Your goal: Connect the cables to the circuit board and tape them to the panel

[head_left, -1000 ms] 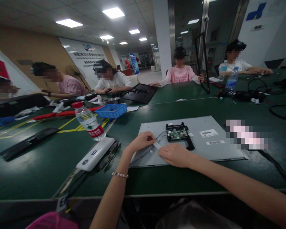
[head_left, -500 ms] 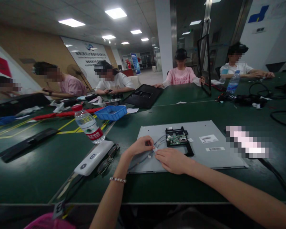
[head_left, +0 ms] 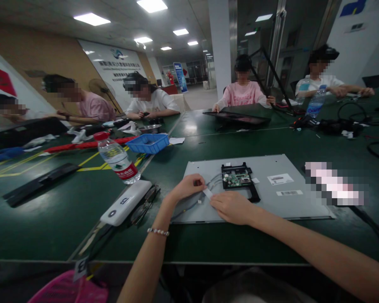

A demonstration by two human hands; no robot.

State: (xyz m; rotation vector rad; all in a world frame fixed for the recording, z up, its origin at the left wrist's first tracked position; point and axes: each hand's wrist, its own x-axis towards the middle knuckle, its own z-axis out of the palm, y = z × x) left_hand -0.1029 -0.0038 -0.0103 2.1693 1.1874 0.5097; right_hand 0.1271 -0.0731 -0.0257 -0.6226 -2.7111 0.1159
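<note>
A grey flat display panel [head_left: 271, 206] lies back-side up in front of me. On it sits a green circuit board [head_left: 238, 180] in a black bracket [head_left: 255, 194], with thin grey cables [head_left: 192, 205] running out to the left. My left hand [head_left: 192, 187] pinches one end of a small white strip of tape [head_left: 207, 192] above the cables. At the strip's other end, the fingertips of my right hand [head_left: 232, 207] are closed, with that palm resting low over the panel. Whether the tape touches the cables is hard to see.
Left of the panel are a white power bank [head_left: 126, 203], eyeglasses [head_left: 145, 205] and a water bottle [head_left: 119, 162]. Behind them stands a blue tray [head_left: 148, 144]. A blurred-out object [head_left: 333, 183] lies at right. Across the table, a person handles a black frame [head_left: 276, 78].
My hands have drawn slightly apart, so more of the white tape shows between them. Across the table, the black frame has tilted and the dark panel has been moved to the right.
</note>
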